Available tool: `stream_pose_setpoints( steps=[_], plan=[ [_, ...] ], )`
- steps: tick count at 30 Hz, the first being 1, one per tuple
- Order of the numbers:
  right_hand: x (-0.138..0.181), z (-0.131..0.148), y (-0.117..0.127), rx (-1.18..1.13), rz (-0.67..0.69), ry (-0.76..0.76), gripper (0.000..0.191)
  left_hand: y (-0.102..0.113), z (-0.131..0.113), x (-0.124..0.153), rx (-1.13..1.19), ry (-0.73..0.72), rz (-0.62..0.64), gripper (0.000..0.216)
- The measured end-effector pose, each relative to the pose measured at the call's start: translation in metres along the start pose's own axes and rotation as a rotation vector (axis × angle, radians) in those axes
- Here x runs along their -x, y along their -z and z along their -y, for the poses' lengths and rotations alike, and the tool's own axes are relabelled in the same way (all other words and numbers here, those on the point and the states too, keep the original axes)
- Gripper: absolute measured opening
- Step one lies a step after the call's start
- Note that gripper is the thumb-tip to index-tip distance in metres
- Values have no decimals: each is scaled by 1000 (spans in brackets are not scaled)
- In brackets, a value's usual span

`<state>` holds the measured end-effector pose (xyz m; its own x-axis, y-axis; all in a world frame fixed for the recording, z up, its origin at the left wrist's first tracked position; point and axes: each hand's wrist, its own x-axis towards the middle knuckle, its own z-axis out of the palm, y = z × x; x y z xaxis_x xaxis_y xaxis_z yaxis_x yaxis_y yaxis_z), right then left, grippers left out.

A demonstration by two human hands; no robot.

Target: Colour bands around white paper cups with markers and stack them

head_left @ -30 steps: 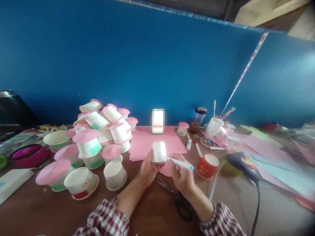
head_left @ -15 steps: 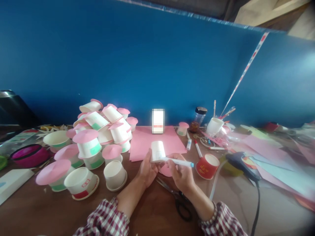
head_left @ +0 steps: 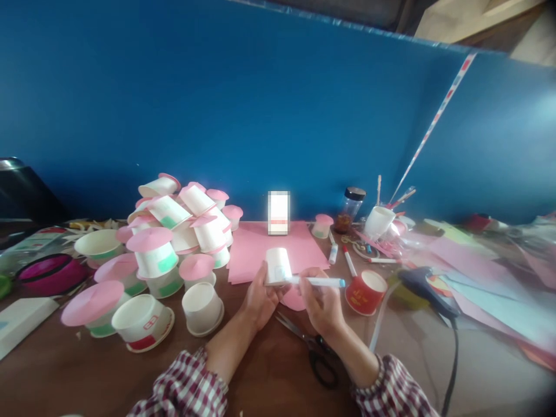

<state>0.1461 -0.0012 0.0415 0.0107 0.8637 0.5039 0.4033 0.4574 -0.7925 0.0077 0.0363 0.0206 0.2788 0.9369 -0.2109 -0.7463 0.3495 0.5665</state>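
My left hand [head_left: 259, 301] grips a small white paper cup [head_left: 278, 265], held upside down just above the brown table [head_left: 78, 370]. My right hand [head_left: 322, 304] is closed on a white marker with a blue end [head_left: 319, 282], and its tip touches the cup's side. A pink paper disc [head_left: 293, 299] lies under my hands. Black-handled scissors [head_left: 319, 356] rest on the table between my wrists.
A heap of white cups with pink lids [head_left: 174, 231] fills the left. A pink sheet [head_left: 256, 246] lies behind my hands. To the right are a red cup [head_left: 365, 292], a glue gun with cable [head_left: 428, 289], markers [head_left: 348, 260], a jar [head_left: 350, 209] and loose coloured papers [head_left: 486, 284].
The cup tipped slightly and shifted a little up. The marker swung from slanting down to nearly level, its blue end rising. Both hands stayed in place.
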Motion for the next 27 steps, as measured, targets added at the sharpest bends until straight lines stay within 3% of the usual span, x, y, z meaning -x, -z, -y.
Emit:
stream_pose_setpoints(
  steps=[11,21,27],
  plan=[
    [0,0,1,-32,28,-23,12,-7,-1,2,-58,-9,22,42],
    [2,1,1,-64,-30,-7,9,-9,2,2,-132,-97,5,33],
    [1,7,4,21,44,34,12,-10,3,4,-173,-155,48,22]
  ],
)
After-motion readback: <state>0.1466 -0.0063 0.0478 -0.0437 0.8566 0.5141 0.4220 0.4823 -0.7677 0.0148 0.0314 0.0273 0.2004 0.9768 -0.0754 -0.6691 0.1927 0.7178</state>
